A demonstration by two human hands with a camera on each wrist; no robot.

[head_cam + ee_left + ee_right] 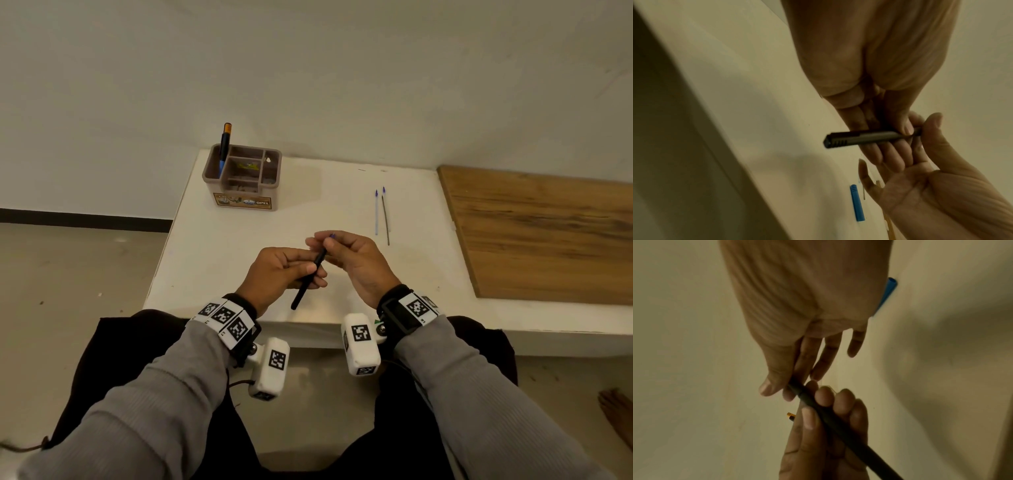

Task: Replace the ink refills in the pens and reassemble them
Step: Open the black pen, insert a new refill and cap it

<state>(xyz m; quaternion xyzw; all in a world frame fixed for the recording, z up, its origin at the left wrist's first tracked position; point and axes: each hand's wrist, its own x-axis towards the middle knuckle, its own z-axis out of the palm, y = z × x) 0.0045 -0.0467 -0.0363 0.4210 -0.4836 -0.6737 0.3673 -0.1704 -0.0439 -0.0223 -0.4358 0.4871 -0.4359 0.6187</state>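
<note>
A black pen barrel [308,277] is held slanted above the white table [239,246], near its front edge. My left hand [313,270] grips the barrel's middle, thumb on top and fingers curled beneath. My right hand [323,241] pinches the barrel's far end between thumb and forefinger, and a small blue tip [331,235] pokes out past the fingers. The right wrist view shows that pinch on the pen [838,423], with the other right fingers [830,356] stretched out. In the left wrist view the pen [869,138] lies across my left fingers. Two loose refills [376,212] [386,216] lie side by side further right.
A brown desk organizer [241,178] stands at the table's back left with a black and blue pen [224,147] upright in it. A blue cap [857,203] lies on the table under my right hand. A wooden board [548,236] covers the right side.
</note>
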